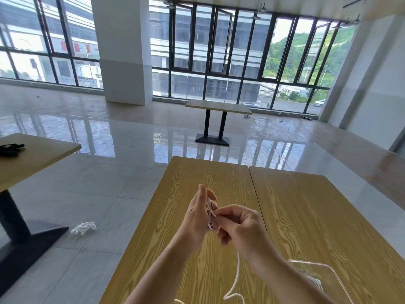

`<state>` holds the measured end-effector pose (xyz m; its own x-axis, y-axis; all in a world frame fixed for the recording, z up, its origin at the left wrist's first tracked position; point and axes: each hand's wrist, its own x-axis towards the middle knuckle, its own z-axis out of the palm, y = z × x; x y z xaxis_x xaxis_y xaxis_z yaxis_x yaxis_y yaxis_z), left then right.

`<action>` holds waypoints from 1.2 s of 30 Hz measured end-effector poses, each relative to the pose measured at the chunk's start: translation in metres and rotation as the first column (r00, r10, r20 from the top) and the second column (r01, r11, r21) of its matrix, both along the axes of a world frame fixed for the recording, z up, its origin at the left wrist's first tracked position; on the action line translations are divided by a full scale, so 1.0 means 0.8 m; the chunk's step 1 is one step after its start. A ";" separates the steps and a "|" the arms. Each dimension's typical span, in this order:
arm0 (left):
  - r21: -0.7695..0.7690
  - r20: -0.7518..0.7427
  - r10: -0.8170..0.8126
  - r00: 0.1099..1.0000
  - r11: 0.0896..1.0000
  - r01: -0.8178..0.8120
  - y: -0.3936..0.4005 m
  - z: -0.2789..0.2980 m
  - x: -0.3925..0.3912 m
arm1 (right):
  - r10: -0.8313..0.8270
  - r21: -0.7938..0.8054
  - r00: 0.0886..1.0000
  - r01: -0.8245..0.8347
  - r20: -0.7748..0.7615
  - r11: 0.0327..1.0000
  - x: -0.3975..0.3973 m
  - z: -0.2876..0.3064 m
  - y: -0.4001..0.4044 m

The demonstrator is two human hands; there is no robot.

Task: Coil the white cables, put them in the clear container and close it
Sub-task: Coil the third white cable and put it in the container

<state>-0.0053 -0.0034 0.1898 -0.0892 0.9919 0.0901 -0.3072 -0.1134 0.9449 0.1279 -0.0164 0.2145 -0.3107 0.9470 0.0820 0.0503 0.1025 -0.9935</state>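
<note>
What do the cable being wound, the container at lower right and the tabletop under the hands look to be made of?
White cable: smooth flexible sheathing, probably plastic or rubber; it bends in soft loops. Clear container: transparent rigid plastic, likely acrylic; the wood grain shows through and its edges glint. Tabletop: light wood-grain surface, satin, possibly laminate rather than solid wood; it cannot be told from here.

Two bare forearms enter from the lower edge, with no sleeves, gloves, rings, watch or bands visible. The left hand (198, 212) and right hand (240, 224) are uncovered from fingers back to the wrists. Fingernails cannot be made out.
</note>
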 end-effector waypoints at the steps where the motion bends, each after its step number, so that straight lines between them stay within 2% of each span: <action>1: 0.006 -0.036 0.015 0.999 1.000 -0.015 0.001 0.000 0.001 | -0.012 -0.006 1.000 0.012 0.006 1.000 -0.001 0.000 0.002; 4: 0.018 -0.121 0.041 0.992 0.999 -0.039 0.002 -0.001 0.004 | -0.033 -0.010 0.998 0.034 0.049 0.999 -0.007 -0.004 0.003; 8: 0.015 -0.123 0.118 0.985 0.993 -0.117 0.008 -0.005 0.003 | -0.022 -0.006 0.993 0.023 0.116 1.000 -0.006 -0.003 0.002; 10: -0.017 -0.055 0.132 0.990 0.991 -0.133 0.012 -0.003 -0.006 | 0.047 -0.048 0.987 -0.040 0.156 0.998 0.002 -0.004 0.002; 12: -0.091 0.088 0.153 0.984 0.985 -0.145 0.016 0.002 -0.022 | 0.162 -0.092 0.959 -0.145 0.232 0.985 0.014 -0.006 0.003; 14: -0.168 0.212 0.208 0.955 0.970 -0.174 0.021 0.008 -0.041 | 0.299 -0.167 0.886 -0.255 0.354 0.952 0.028 -0.007 0.004; 17: -0.223 0.288 0.296 0.911 0.946 -0.237 0.027 0.016 -0.067 | 0.480 -0.378 0.703 -0.313 0.525 0.871 0.048 -0.011 0.008; 19: -0.228 0.314 0.302 0.900 0.944 -0.237 0.030 0.019 -0.078 | 0.513 -0.440 0.582 -0.276 0.631 0.854 0.056 -0.014 0.013; 21: -0.200 0.289 0.241 0.927 0.962 -0.188 0.031 0.020 -0.082 | 0.447 -0.403 0.546 -0.206 0.709 0.892 0.059 -0.019 0.021; 24: -0.138 0.162 0.117 0.980 0.986 -0.095 0.025 0.021 -0.077 | 0.252 -0.241 0.579 -0.098 0.776 0.966 0.055 -0.021 0.033; 26: -0.096 0.055 0.065 0.996 0.994 -0.060 0.022 0.021 -0.071 | 0.129 -0.145 0.667 -0.032 0.734 0.989 0.052 -0.021 0.038; 28: -0.070 -0.037 0.038 0.999 0.997 -0.041 0.018 0.022 -0.063 | 0.047 -0.109 0.777 0.028 0.628 0.994 0.048 -0.017 0.040; 31: -0.070 -0.132 0.055 0.990 0.995 -0.065 0.014 0.018 -0.056 | 0.009 -0.126 0.920 0.045 0.393 0.991 0.043 -0.005 0.037; 36: -0.105 -0.118 0.071 0.990 0.991 -0.084 0.011 0.010 -0.047 | 0.031 -0.113 0.993 -0.017 0.117 0.993 0.032 0.010 0.030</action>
